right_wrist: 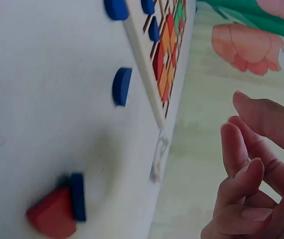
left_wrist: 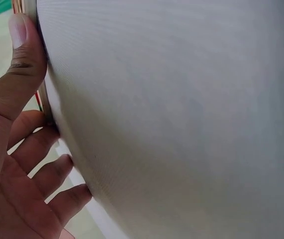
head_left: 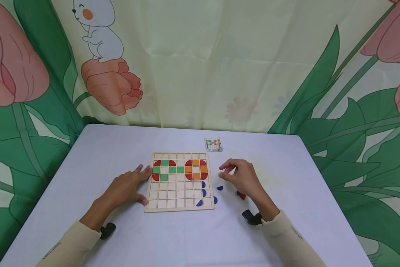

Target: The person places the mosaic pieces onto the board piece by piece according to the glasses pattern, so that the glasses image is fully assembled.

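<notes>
A square wooden grid board (head_left: 179, 210) lies on the table with red, green, orange and blue pieces on it. My left hand (head_left: 128, 187) rests at its left edge, fingers spread and the thumb near the lower corner. In the left wrist view the left hand (left_wrist: 27, 149) touches the board's side. My right hand (head_left: 241, 176) hovers right of the board, thumb and forefinger apart with nothing between them; the right wrist view shows the same hand (right_wrist: 261, 179) empty. Near it lie a blue half-round piece (head_left: 220, 188) and a red piece (head_left: 242, 195) with a blue one against it.
A small pattern card (head_left: 213, 144) lies behind the board's right back corner. Another blue piece (head_left: 215, 200) sits against the board's right edge. The white-covered table (head_left: 186, 237) ends at a printed curtain (head_left: 200, 74).
</notes>
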The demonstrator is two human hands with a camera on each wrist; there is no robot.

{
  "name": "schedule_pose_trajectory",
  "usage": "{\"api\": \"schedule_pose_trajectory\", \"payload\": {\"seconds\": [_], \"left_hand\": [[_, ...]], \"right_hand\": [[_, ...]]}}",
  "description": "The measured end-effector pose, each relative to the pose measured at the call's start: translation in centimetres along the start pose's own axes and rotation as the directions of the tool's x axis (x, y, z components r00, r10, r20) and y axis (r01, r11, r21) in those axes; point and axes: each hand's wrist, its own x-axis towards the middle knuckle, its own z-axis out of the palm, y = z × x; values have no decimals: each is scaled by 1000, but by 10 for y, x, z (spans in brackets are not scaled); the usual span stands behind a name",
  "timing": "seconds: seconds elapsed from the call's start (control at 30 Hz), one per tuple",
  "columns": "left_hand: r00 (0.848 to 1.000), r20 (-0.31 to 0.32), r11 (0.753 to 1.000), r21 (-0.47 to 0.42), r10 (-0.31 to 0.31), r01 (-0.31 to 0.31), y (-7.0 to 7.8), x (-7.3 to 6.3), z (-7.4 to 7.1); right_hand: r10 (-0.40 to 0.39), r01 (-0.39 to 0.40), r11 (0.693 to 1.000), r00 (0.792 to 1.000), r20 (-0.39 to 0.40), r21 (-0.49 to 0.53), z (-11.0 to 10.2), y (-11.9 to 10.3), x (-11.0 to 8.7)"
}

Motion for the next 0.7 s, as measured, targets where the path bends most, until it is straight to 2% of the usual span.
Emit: {"api": "schedule_pose_trajectory", "payload": {"seconds": [0.33,0.7], "left_hand": [[1000,5,1000,-6,-3,3,-1,-1,-2],[1000,18,1000,-9,-10,10,0,1,-1]], "right_hand": [[67,-67,997,998,-1,-26,-19,32,-15],[123,-121,991,992,30,-53,-27,56,-29]]}}
